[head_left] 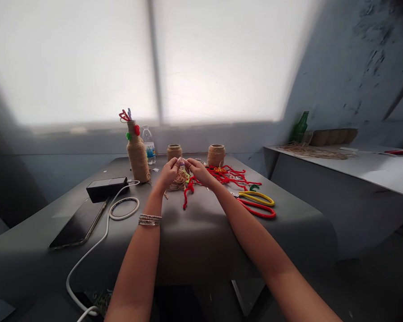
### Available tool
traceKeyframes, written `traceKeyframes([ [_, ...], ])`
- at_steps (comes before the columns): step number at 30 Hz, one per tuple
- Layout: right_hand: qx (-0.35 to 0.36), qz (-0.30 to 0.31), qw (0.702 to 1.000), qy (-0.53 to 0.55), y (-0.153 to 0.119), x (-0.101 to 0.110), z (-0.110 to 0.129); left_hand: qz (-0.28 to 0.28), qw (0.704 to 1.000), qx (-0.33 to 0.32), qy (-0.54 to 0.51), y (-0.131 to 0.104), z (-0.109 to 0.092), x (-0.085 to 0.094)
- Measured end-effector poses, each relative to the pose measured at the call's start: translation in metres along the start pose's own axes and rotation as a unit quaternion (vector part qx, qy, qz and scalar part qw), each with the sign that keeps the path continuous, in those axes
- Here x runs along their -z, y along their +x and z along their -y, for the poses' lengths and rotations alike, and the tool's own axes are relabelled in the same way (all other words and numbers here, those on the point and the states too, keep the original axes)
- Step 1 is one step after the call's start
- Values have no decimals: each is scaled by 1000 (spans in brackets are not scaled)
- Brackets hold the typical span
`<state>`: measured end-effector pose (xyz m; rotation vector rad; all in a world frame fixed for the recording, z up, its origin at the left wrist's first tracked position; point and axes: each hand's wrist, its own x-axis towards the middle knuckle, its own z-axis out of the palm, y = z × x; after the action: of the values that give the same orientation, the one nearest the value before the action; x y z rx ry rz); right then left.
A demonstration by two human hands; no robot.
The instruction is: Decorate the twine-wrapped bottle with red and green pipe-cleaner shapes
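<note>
My left hand (169,172) and my right hand (199,171) meet above the table, the fingertips of each pinched together. Whatever thin piece lies between them is too small to make out. A loose bundle of tan twine (177,182) lies just below and behind the left fingers. Beside the right hand spreads a tangle of red yarn (225,175), with one strand (186,198) reaching toward me between my forearms. Two twine-wrapped jars stand beyond the hands: the left jar (174,152) directly behind them, the right jar (216,156) behind the yarn.
At left stand a twine-wrapped bottle (138,160) with pompoms and a plastic water bottle (149,147). A black power bank (107,189), its white cable (108,226) and a phone (79,227) lie nearer. Scissors (260,213) rest at right. A side table (366,165) bears a green bottle (300,127).
</note>
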<state>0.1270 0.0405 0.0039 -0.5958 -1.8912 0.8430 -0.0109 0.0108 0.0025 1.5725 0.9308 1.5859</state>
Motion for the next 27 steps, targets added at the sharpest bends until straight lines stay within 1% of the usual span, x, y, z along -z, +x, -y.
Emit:
traceKeyframes([
  [3,-1,10,1000,10,0,3,-2,60,998,24,-8,-2,-4,-1],
  [5,-5,22,1000,21,0,5,-2,83,995,40,-24,-3,-8,-1],
  [6,-7,30,999,25,0,6,-2,80,995,43,-31,-3,-9,-1],
  [11,-7,72,997,23,-2,5,4,24,998,42,-29,-3,-13,-3],
  [13,-5,76,997,26,-2,4,6,10,998,54,-24,-4,-14,-4],
  [17,2,53,998,18,-2,2,5,9,997,70,-23,-5,-15,-7],
  [22,-5,49,999,15,-3,4,5,30,995,92,-30,-6,-17,-5],
  [27,3,-17,999,45,-2,6,11,56,993,93,-49,-7,-18,-1],
])
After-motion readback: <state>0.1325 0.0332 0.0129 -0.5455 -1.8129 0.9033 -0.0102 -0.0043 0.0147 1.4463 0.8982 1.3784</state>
